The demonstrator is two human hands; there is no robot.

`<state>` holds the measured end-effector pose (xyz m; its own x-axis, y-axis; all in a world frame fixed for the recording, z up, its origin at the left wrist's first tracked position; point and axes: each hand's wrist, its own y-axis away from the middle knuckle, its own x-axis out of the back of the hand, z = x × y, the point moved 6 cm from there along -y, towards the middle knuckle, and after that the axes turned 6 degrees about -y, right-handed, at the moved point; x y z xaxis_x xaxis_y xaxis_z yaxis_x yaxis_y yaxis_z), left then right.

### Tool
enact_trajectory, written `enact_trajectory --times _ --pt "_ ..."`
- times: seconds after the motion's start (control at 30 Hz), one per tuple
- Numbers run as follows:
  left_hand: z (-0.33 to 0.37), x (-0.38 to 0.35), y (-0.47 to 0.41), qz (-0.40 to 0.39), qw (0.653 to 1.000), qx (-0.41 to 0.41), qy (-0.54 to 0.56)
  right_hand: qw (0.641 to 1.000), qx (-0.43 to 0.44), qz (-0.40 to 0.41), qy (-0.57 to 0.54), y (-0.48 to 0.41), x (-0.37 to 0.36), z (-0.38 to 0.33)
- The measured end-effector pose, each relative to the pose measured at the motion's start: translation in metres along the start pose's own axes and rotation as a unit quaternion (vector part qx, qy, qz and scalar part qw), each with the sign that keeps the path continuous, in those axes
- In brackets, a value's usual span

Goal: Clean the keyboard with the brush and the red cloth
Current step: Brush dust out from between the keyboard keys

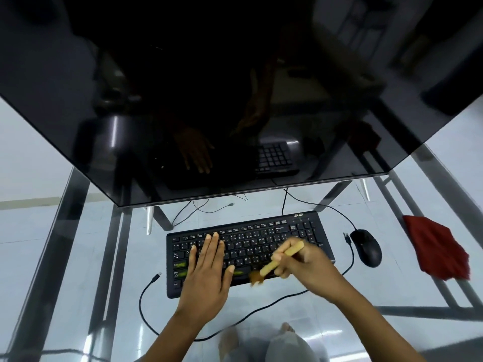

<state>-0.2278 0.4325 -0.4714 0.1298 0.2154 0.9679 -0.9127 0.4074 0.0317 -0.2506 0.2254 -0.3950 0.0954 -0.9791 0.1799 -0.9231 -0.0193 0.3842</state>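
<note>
Keyboard [261, 239], black plastic, axis nine-to-three: left hand [209, 267] flat atop, right hand [303, 265] gripping tan wooden brush [294, 248]; crumpled red cloth [436, 249] three o'clock, nearer right.

We read one brand, the logo "acer" [298, 215]. It stands in pale letters on the far rim of the keyboard [261, 239], beyond the right hand [308, 267] where it grips the brush [294, 249]. It seems turned upside down to us. Just short of the logo, still beyond the grip, one long key reads "Backspace". Close to the left of the grip we make out single letters on the keys, among them Y, U, B, N and M. Far to the left of the grip, down the keyboard's outer edge, the keys read "Tab", "Shift" and "Ctrl". The other legends are too small for us to read.
</note>
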Motion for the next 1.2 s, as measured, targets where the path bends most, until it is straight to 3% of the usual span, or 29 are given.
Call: enact_trajectory --times 0.07,0.17,0.23,0.27,0.33,0.43,0.47,0.53,0.6,0.7,0.77,0.83,0.9,0.97,1.07,1.1,1.2 --pt "-0.002 -0.001 0.002 -0.005 1.000 0.002 -0.005 0.994 0.047 0.073 0.066 -0.006 0.012 -0.001" --pt "-0.004 -0.004 0.008 -0.007 1.000 0.005 -0.012 0.954 0.150 0.218 0.144 -0.010 0.024 -0.017" --pt "-0.003 -0.003 0.005 -0.006 1.000 0.006 -0.010 0.973 0.123 0.181 0.076 -0.020 0.017 -0.022" --pt "-0.003 -0.003 0.004 -0.004 1.000 0.008 -0.010 0.986 0.092 0.118 0.069 -0.027 0.005 -0.022" --pt "-0.004 -0.003 0.004 -0.005 1.000 0.011 -0.015 0.988 0.081 0.052 0.121 -0.035 -0.019 -0.022" --pt "-0.004 -0.005 0.007 -0.002 1.000 0.008 -0.020 0.961 0.159 0.193 0.122 -0.037 -0.020 -0.039" --pt "-0.002 -0.004 0.006 0.002 1.000 0.006 -0.017 0.959 0.172 0.205 0.096 -0.039 -0.022 -0.042" --pt "0.001 -0.003 0.002 0.005 1.000 0.008 -0.010 0.979 0.133 0.133 0.072 -0.050 -0.035 -0.045" --pt "-0.001 -0.005 0.004 0.002 1.000 0.016 -0.014 0.982 0.110 0.077 0.132 -0.055 -0.052 -0.041" --pt "-0.003 -0.007 0.008 0.006 1.000 0.019 -0.019 0.957 0.179 0.195 0.122 -0.047 -0.038 -0.047" --pt "0.002 -0.006 0.004 0.009 1.000 0.011 -0.015 0.974 0.151 0.161 0.053 -0.047 -0.027 -0.039" --pt "0.004 -0.006 0.001 0.008 1.000 0.009 -0.010 0.987 0.110 0.084 0.083 -0.049 -0.028 -0.029" --pt "0.002 -0.007 0.003 0.009 1.000 0.014 -0.012 0.971 0.142 0.140 0.132 -0.046 -0.019 -0.027" --pt "0.001 -0.007 0.003 0.016 1.000 0.018 -0.014 0.961 0.158 0.207 0.095 -0.040 -0.006 -0.028" --pt "0.006 -0.006 -0.002 0.013 1.000 0.011 -0.022 0.992 0.069 0.102 -0.020 -0.045 -0.007 -0.013" --pt "0.007 -0.006 -0.002 0.008 1.000 0.006 -0.028 0.995 0.052 0.086 0.012 -0.044 -0.008 -0.009" --pt "0.011 -0.007 -0.001 -0.001 0.999 -0.002 -0.045 0.971 0.105 0.195 0.086 -0.038 0.008 -0.007"
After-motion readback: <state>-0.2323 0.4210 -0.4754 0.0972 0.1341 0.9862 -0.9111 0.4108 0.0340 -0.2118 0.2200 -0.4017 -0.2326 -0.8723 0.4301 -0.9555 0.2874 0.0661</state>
